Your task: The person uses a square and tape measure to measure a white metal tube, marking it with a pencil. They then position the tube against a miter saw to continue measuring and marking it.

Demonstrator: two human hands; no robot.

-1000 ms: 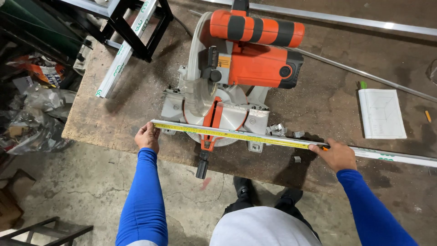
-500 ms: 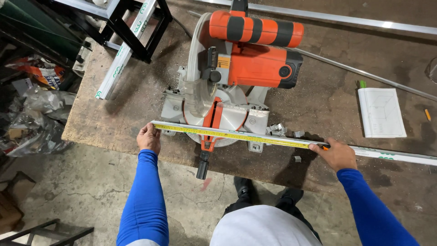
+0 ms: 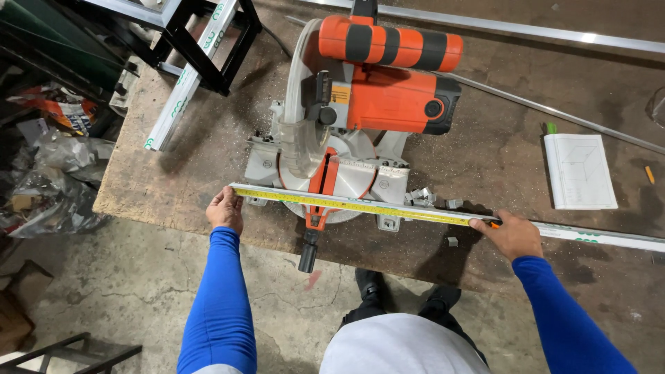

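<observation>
Stretching the yellow tape measure [image 3: 360, 206] along the aluminium bar [image 3: 596, 235] at the miter saw's [image 3: 360, 118] six o'clock, left hand [image 3: 226, 208] pinned its end, right hand [image 3: 511, 233] gripped it; any slack risked misreading.

We have one view only, head-mounted, looking almost straight down from standing height at the workbench [image 3: 173, 180] edge. Our own torso and shoes sit at bottom centre, so top of frame faces away from us. Both forearms reach in from below. The orange mitre saw [image 3: 367, 118] fills upper centre at mid range. Concrete floor [image 3: 104, 291] shows lower left. No second view, so no overlap.
</observation>
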